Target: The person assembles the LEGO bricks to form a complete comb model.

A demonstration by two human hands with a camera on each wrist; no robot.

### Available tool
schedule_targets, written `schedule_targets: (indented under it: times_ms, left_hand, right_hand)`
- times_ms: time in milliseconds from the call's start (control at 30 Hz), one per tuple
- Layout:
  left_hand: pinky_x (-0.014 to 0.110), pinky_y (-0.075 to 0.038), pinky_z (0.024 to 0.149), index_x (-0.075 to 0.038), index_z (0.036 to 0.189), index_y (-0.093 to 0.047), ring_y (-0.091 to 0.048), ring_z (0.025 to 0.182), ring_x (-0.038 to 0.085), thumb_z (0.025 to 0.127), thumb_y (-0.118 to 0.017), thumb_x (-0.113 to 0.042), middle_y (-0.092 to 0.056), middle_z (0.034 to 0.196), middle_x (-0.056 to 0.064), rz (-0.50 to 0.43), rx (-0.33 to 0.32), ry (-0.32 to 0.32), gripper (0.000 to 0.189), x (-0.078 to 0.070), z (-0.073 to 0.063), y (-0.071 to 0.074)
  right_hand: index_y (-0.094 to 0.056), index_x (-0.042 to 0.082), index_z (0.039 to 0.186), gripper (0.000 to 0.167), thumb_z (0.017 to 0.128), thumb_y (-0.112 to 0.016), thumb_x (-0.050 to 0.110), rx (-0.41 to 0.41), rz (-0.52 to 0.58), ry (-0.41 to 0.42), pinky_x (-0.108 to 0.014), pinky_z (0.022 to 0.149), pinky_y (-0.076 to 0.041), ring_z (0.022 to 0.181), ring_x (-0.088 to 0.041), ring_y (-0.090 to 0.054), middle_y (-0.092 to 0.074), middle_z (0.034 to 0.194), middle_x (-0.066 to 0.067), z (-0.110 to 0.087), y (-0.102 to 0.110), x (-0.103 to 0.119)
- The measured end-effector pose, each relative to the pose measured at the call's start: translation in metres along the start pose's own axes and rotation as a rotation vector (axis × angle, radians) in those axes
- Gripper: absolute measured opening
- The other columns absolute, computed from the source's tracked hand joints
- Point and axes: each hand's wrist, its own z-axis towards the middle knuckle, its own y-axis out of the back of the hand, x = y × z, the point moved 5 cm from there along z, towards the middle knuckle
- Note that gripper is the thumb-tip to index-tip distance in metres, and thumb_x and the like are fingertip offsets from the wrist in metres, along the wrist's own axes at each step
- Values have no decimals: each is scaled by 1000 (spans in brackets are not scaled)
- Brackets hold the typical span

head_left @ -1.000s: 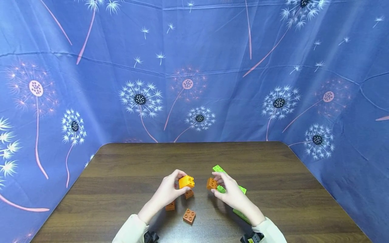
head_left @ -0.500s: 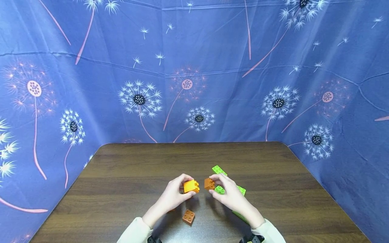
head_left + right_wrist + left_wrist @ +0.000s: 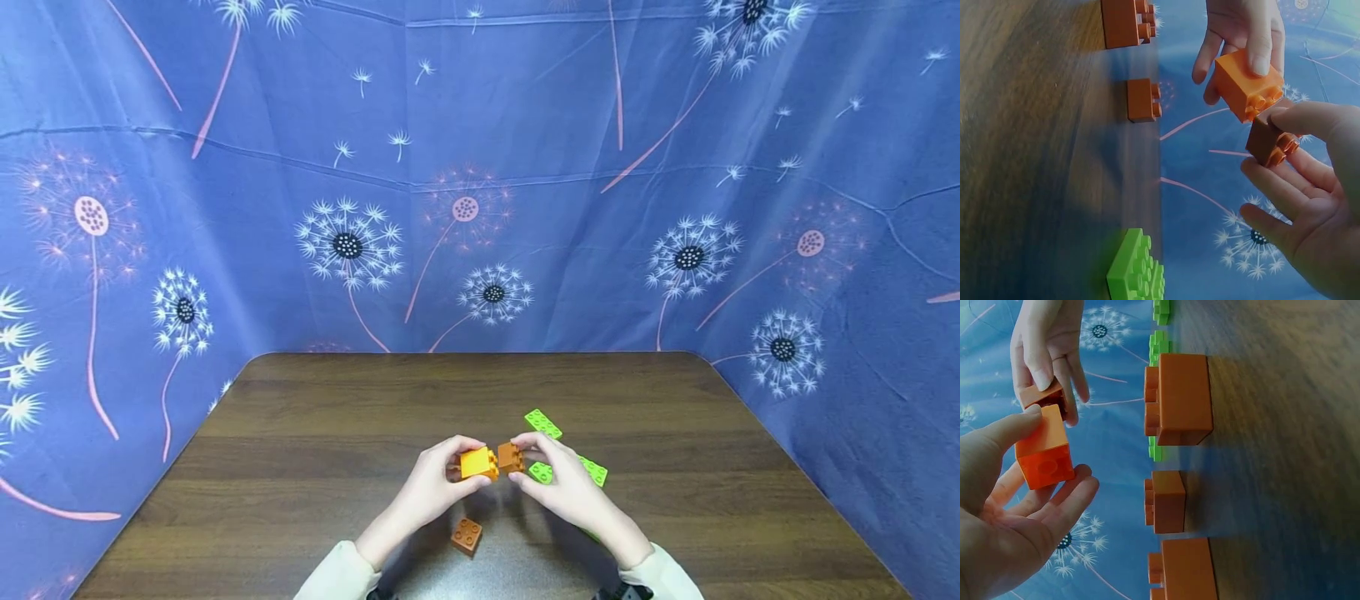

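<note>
My left hand (image 3: 427, 487) pinches a yellow-orange toy building brick (image 3: 474, 462) between thumb and fingers above the table. Its studs point right, towards a brown brick (image 3: 510, 457) that my right hand (image 3: 567, 485) holds by thumb and fingertips. The brown brick's studs (image 3: 1287, 145) face away from the yellow-orange one, and its hollow underside shows in the left wrist view. The two bricks are end to end, very close together; whether they touch, I cannot tell. On the table in front of the hands sits another brown brick (image 3: 467, 536), studs up.
Three brown bricks stand on the table in the left wrist view, a large-looking one (image 3: 1186, 400), a middle one (image 3: 1169, 502) and a lower one (image 3: 1189, 569). Flat green bricks (image 3: 543, 423) lie behind and under the right hand. A blue patterned cloth (image 3: 480, 250) hangs behind the table.
My left hand has moved right with the yellow-orange brick. The right hand has turned the brown brick so its studs face right and brought it slightly left, narrowing the gap.
</note>
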Motion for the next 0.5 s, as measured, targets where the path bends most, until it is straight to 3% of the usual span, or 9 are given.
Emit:
schedule_targets:
  times_ms: [267, 500]
  left_hand:
    - [27, -54, 68, -1, 106, -61, -62, 81, 17, 74, -77, -3, -67, 100, 12, 33, -27, -41, 36, -4, -1, -1]
    - [26, -53, 71, -9, 107, -63, -62, 82, 12, 75, -78, -16, -68, 102, 5, 44, -31, -73, 36, -4, -3, -1]
  right_hand:
    - [-53, 17, 117, 40, 82, -73, 23, 13, 33, -5, -45, 87, -50, 105, -22, -63, -61, 116, -1, 0, -3, 4]
    - [-53, 16, 117, 40, 83, -72, 24, 22, 7, 7, -44, 88, -49, 103, -17, -64, -62, 114, 3, -1, -5, 5]
